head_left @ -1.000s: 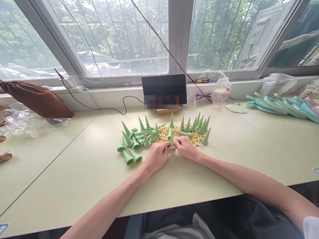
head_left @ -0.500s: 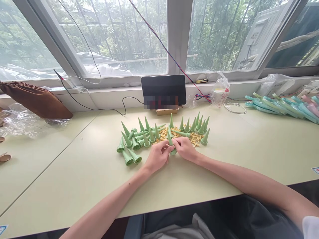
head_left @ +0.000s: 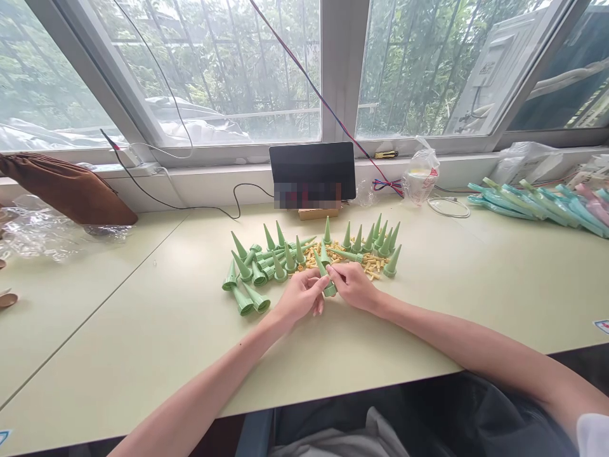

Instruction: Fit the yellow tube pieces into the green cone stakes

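Observation:
A green plastic cone-shaped spike (head_left: 330,291) with a ribbed collar is tilted, its tip pointing away and slightly left. My left hand (head_left: 301,297) is closed on it, thumb pressed along its side. Pinched fingers of my right hand (head_left: 354,285) meet the same spike from the right; whether a small part is also between them is hidden. Just beyond the hands, small yellow plastic pieces (head_left: 375,265) lie in a loose heap. Several more green spikes (head_left: 391,263) stand point-up around the heap, and others (head_left: 257,298) lie on their sides to the left.
A dark-screened tablet (head_left: 313,168) leans at the back on a small cardboard box (head_left: 318,214). Far left are a brown drawstring bag (head_left: 71,187) and crumpled clear plastic (head_left: 52,231). At the right back lie a coiled white cable (head_left: 450,208) and wrapped teal items (head_left: 537,203).
The held spike has tipped a little to the left, and my left thumb now lies higher across it. My right hand has barely moved.

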Demonstrator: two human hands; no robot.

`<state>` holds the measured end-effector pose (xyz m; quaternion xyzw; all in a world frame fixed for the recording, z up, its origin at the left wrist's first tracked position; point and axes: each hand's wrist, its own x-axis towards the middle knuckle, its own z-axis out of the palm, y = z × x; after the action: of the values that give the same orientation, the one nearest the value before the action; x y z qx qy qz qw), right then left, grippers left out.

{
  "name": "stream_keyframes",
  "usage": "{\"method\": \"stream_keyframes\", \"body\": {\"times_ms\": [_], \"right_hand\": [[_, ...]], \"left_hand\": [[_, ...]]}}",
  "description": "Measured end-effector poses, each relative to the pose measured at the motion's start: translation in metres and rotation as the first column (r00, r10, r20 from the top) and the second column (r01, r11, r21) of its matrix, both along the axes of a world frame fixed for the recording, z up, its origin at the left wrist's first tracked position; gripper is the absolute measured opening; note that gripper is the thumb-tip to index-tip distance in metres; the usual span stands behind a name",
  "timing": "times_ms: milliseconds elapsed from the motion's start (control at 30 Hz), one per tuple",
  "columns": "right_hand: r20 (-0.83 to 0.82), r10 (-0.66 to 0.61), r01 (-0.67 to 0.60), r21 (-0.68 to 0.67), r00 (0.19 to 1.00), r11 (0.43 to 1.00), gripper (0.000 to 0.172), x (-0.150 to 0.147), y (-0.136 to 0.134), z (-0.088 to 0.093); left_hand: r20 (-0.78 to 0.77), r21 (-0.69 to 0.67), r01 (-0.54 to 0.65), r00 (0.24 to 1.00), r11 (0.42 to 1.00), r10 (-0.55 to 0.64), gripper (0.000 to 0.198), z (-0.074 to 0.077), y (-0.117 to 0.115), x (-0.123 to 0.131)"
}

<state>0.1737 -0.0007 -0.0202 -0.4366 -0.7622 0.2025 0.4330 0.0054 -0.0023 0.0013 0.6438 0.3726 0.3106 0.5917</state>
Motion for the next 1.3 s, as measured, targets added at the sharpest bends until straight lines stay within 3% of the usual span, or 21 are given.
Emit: {"method": "stream_keyframes", "body": {"times_ms": [1300], "right_hand": [[0.028,0.004,-0.003,-0.033,1.0,0.999,0.04,-0.0009,0.0023,0.0018]], "left_hand": [[-0.073,0.035,0.019,0.997,0.999,-0.016,0.036,0.0024,0.0031,-0.0029]]}}
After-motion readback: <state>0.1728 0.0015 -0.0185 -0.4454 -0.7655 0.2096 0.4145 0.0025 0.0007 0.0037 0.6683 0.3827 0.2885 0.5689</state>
